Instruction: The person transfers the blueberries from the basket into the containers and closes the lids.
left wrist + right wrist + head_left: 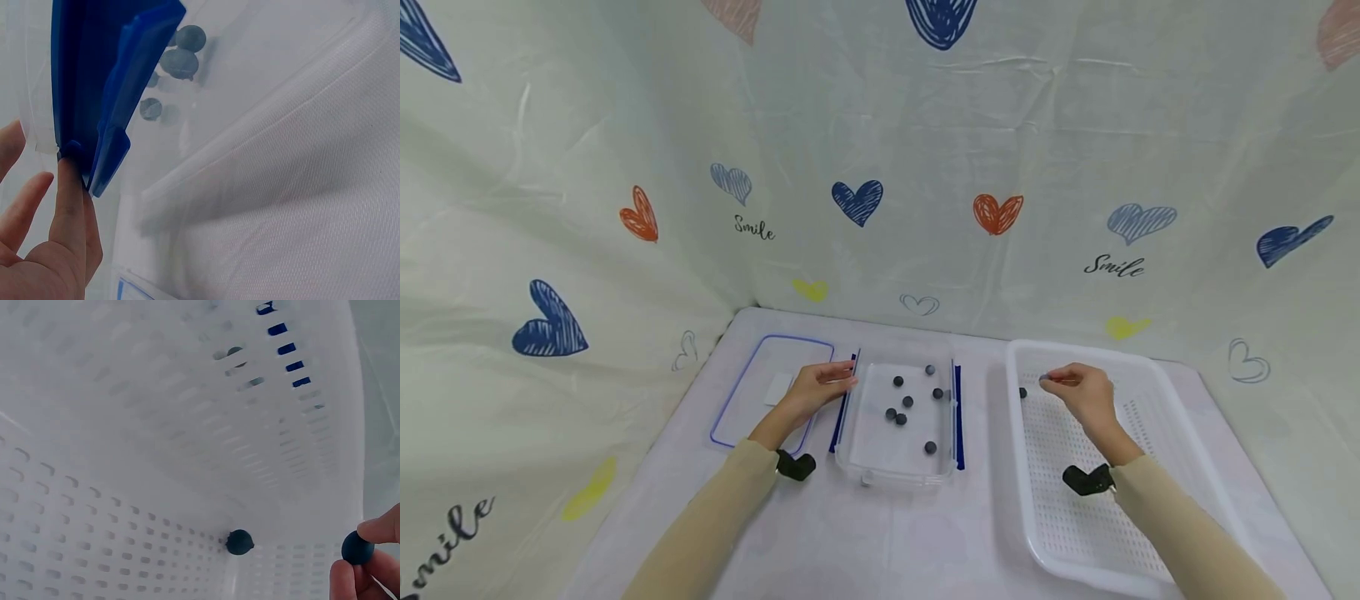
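Observation:
My right hand (pixel 1084 396) pinches a dark blue ball (pixel 357 548) between thumb and fingertips, up over the left side of the white basket (pixel 1030 525). Another ball (pixel 239 542) lies in the basket's corner. With fairly straight fingers, my left hand (pixel 814 390) touches the left side of the clear plastic box (pixel 891 477). In the left wrist view its fingertips meet the lower end of the blue side latch (pixel 81 81). Inside the box several dark balls (pixel 907 402) lie scattered on the bottom.
A clear lid (pixel 745 392) with a blue rim lies flat left of the box, partly under my left hand. The box's right blue latch (pixel 959 417) hangs outward, facing the basket. Behind the table stands a curtain (pixel 925 267) printed with hearts.

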Motion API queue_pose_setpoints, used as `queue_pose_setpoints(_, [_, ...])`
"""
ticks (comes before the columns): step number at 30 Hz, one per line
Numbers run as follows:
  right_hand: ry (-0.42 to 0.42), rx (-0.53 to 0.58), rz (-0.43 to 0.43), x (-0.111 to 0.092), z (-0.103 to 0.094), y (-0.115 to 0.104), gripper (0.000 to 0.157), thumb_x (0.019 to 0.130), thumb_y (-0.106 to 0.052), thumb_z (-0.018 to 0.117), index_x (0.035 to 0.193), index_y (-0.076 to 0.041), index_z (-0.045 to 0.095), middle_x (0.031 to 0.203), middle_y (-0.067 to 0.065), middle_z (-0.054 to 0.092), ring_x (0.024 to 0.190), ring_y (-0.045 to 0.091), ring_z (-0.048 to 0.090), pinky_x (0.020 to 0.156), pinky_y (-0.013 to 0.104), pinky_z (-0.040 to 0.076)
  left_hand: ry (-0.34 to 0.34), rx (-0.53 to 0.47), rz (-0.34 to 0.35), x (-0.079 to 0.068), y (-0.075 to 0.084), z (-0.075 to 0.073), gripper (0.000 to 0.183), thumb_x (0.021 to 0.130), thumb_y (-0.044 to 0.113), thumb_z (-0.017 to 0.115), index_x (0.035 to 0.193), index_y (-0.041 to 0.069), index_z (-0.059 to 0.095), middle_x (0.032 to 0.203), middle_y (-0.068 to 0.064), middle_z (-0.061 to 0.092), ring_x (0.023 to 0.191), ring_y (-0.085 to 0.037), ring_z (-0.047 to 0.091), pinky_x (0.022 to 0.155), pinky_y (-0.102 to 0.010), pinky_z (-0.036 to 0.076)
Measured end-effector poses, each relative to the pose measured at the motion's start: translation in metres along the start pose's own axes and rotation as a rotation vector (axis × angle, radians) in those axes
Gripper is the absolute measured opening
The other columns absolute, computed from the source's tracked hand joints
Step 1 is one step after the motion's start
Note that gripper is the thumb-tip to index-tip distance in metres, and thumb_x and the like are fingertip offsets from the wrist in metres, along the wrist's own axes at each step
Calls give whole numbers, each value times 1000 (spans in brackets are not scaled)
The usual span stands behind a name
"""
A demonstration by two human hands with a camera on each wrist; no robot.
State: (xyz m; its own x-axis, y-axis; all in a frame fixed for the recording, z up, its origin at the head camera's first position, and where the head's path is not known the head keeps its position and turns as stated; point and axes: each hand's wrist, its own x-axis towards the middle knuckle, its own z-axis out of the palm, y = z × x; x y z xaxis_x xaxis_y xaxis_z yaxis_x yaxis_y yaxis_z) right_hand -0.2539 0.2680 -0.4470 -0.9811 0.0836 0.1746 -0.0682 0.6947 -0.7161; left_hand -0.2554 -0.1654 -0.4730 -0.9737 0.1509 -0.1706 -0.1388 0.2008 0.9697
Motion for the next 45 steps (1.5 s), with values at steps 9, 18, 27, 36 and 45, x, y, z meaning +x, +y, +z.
queue_pose_setpoints(9, [2,59,33,4,-15,-18,33,81,-27,71,98,0,67,96,16,66,78,8,60,67,22,49,8,22,12,-4,9,1,48,84,20,68,128,6,54,124,-16,55,118,-26,49,96,-37,42])
queue_pose_setpoints(18, [-11,122,15,1,-18,-41,33,81,-27,72,101,-2,66,98,12,66,76,-4,57,72,22,49,46,16,-8,10,-17,0,53,76,32,75,123,14,60,119,-8,60,116,-22,50,94,-35,44])
queue_pose_setpoints(27, [-37,227,-46,3,-15,-69,32,79,-24,73,99,-1,66,94,7,66,80,1,61,72,18,48,44,17,0,9,-15,0,53,77,31,74,125,12,58,120,-9,59,116,-22,50,95,-36,43])
queue_pose_setpoints(36, [-133,329,-95,4,0,-95,27,79,-16,74,97,2,66,100,14,61,82,8,63,71,24,52,32,12,12,12,-15,0,53,79,27,73,126,10,57,122,-12,57,117,-24,50,96,-36,42])
queue_pose_setpoints(45, [-230,313,-118,7,25,-117,21,77,-15,75,92,-3,67,98,11,63,84,18,65,76,37,52,49,26,1,10,-16,0,52,76,33,75,123,15,60,120,-8,60,116,-21,51,94,-36,43])
